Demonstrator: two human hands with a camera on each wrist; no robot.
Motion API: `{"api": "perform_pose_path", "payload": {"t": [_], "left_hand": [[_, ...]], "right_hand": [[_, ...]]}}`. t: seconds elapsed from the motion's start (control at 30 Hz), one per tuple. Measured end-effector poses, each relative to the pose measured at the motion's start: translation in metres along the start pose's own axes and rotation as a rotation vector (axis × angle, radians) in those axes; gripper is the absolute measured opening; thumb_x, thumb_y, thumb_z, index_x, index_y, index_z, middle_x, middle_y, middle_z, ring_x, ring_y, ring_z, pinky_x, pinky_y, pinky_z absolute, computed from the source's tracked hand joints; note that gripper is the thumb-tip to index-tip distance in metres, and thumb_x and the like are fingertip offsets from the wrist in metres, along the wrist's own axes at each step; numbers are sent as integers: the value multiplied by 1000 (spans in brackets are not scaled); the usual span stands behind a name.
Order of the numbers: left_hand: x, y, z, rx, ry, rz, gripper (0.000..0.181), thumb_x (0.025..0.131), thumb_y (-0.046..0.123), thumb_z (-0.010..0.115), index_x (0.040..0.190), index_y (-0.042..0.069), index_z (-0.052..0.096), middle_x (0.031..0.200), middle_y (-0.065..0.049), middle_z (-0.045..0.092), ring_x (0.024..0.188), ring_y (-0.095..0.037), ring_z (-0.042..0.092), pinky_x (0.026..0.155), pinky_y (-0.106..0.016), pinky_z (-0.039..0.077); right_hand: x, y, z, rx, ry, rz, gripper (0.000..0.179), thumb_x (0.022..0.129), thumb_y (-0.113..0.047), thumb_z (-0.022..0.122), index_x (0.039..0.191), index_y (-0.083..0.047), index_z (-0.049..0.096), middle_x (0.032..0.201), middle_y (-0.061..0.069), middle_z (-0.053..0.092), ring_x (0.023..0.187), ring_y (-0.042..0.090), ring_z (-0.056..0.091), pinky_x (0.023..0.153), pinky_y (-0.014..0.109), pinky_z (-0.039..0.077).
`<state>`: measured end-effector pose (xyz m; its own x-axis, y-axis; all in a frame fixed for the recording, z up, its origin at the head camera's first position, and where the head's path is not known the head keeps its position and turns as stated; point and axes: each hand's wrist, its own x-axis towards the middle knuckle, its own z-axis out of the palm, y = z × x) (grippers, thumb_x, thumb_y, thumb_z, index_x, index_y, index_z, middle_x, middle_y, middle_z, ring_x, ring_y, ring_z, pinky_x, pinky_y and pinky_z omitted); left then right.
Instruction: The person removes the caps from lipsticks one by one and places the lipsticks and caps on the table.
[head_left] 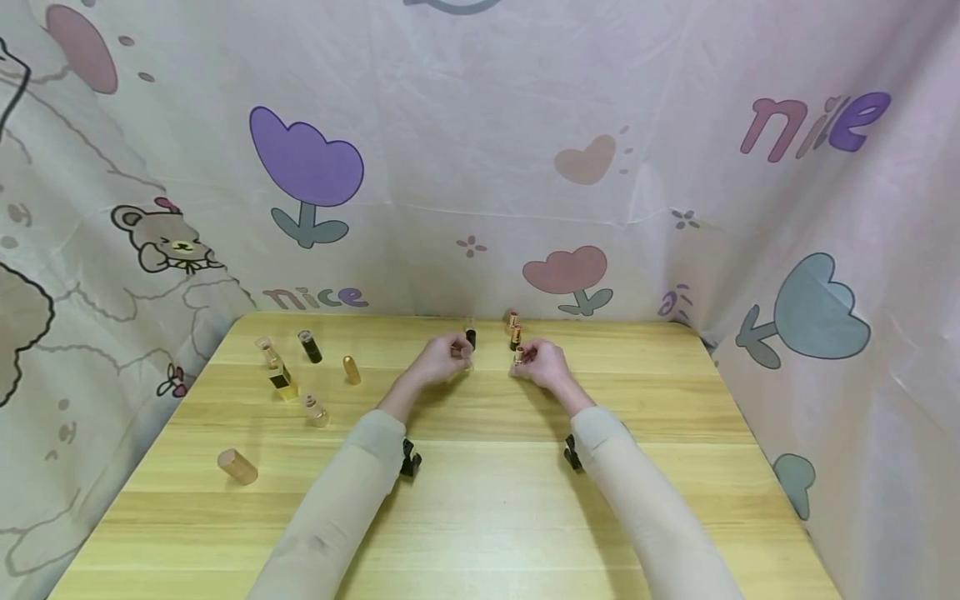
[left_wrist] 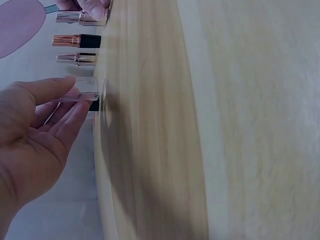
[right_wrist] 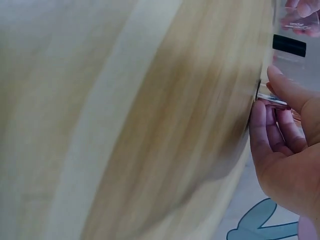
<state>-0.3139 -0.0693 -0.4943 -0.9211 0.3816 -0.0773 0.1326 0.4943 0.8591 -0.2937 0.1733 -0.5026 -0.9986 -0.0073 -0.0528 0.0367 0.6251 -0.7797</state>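
So the left hand (head_left: 442, 360) has a narrow grip, pinching a clear piece (left_wrist: 86, 89) near the back of the worktop (head_left: 480, 517). The right hand (head_left: 546, 365) has a narrow grip too, pinching a gold-toned lipstick (head_left: 519, 356); can't tell if either is touching the wood.

Stuff in the way: a black tube (head_left: 471, 337) stands right behind the left fingers, and two lipsticks, one copper-and-black (head_left: 516, 338), are lined up behind the right hand. Off to the left, well apart, there's a gold-and-black lipstick (head_left: 281, 379), a dark tube (head_left: 311, 347), a small gold tube (head_left: 352, 372), a clear-based lipstick (head_left: 317, 412) and a rose-gold tube (head_left: 238, 467). Printed cloth (head_left: 450, 167) hangs behind.

Only the head cam gets that left-side bunch. Left wrist cam shows gaps between the lined-up lipsticks, bunched together from above. Right wrist cam catches tiny lettering on the clear piece, too small to read, but its own fingers hide most of the lipstick.
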Motion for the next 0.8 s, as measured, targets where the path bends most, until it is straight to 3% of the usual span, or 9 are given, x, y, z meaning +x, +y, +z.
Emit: {"api": "perform_pose_path", "payload": {"t": [0.53,0.8], "left_hand": [[6,-3,5,92,-46,-4,25,100,1,69,124,-1,63,121,-16,67,115,-29,65,102,-41,58],[4,-2,6,92,-35,-13,27,99,1,69,125,1,62,123,-16,66,119,-30,64,107,-41,57]], "right_hand": [[6,4,4,-5,5,14,34,80,-4,91,106,1,70,100,13,75,92,25,69,93,40,60],[4,7,5,42,22,9,34,80,-2,89,107,1,68,102,14,75,92,25,69,92,39,60]]}}
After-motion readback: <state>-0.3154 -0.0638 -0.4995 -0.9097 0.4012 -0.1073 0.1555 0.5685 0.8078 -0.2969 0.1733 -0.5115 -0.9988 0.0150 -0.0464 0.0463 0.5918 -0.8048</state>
